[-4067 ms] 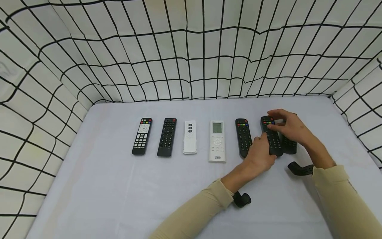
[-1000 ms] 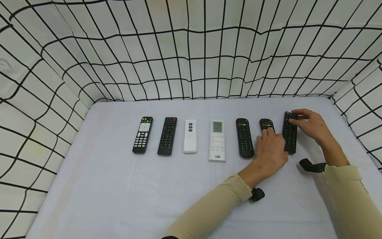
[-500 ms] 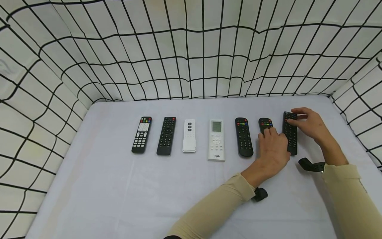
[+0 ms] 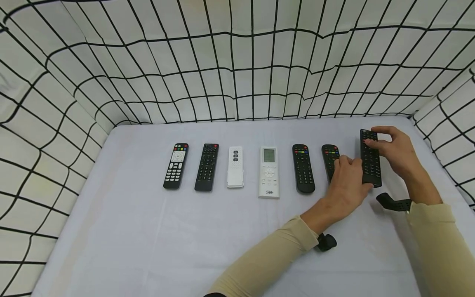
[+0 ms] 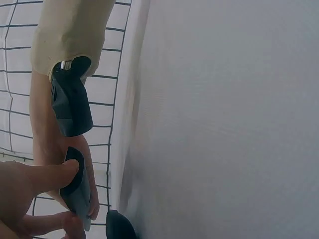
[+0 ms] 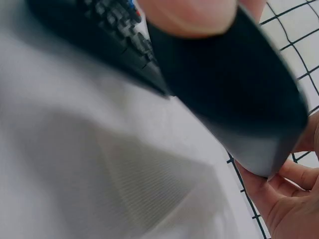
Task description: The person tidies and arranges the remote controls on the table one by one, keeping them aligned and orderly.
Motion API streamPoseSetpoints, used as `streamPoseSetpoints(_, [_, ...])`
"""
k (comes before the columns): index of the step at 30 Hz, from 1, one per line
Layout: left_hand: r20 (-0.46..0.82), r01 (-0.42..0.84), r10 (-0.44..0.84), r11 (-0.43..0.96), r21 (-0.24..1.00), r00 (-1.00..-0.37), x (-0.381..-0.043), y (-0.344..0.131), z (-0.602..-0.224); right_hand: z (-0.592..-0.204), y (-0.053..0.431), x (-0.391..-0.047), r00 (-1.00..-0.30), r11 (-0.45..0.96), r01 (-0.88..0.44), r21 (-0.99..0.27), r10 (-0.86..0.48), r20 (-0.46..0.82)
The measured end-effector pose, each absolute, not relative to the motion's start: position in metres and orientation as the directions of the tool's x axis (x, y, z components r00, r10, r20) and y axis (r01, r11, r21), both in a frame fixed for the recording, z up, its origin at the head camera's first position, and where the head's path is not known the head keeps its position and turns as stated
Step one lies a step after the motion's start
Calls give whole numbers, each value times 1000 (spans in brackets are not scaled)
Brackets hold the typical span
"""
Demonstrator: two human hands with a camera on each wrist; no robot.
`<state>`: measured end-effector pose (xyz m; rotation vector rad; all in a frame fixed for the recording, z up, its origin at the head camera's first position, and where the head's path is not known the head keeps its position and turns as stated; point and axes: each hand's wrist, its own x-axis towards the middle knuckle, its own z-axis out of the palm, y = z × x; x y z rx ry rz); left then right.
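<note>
A long black remote control (image 4: 370, 161) is held by both hands at the right end of a row of remotes. My right hand (image 4: 400, 152) grips its upper part, thumb on the button side. The left hand (image 4: 346, 185) pinches its lower end; in the left wrist view the thumb (image 5: 72, 172) lies on that end. The right wrist view shows the remote raised off the white cloth. Beside it, partly hidden by the left hand, lies another black remote (image 4: 330, 159) with coloured buttons.
Leftward on the white-covered table (image 4: 148, 243) lie a black remote (image 4: 303, 169), a white air-conditioner remote (image 4: 269, 173), a small white remote (image 4: 235, 167), a slim black remote (image 4: 206, 167) and a black-and-white remote (image 4: 176, 166). Black netting (image 4: 253, 70) hangs behind and along both sides.
Both hands left the neighbouring black remote and took hold of the rightmost one. In the last half second they lifted it and shifted it right and away from me.
</note>
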<state>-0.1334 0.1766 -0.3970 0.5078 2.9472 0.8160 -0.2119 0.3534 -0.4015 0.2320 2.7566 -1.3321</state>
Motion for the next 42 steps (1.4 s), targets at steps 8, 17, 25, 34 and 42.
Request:
streamPoseSetpoints(8, [-23,204,315,667,717,-949,-133,180,-393,-398,356,-210,-988,572,151,-806,123,-98])
streamPoseSetpoints(17, [-1,210,336,590,779,-942,-132,181,-402,-400,359,-207,-993,562,118,-819,67,-97])
streamPoseSetpoints(25, [13,216,338,573,791,-941,-132,182,-404,-402,357,-211,-987,626,158,-763,95,-127])
streamPoseSetpoints(34, [0,193,332,546,815,-943,-130,186,-408,-407,361,-209,-983,587,184,-788,106,-151])
streamPoseSetpoints(42, [-40,170,327,588,791,-944,-128,191,-410,-409,362,-206,-984,603,178,-778,114,-137])
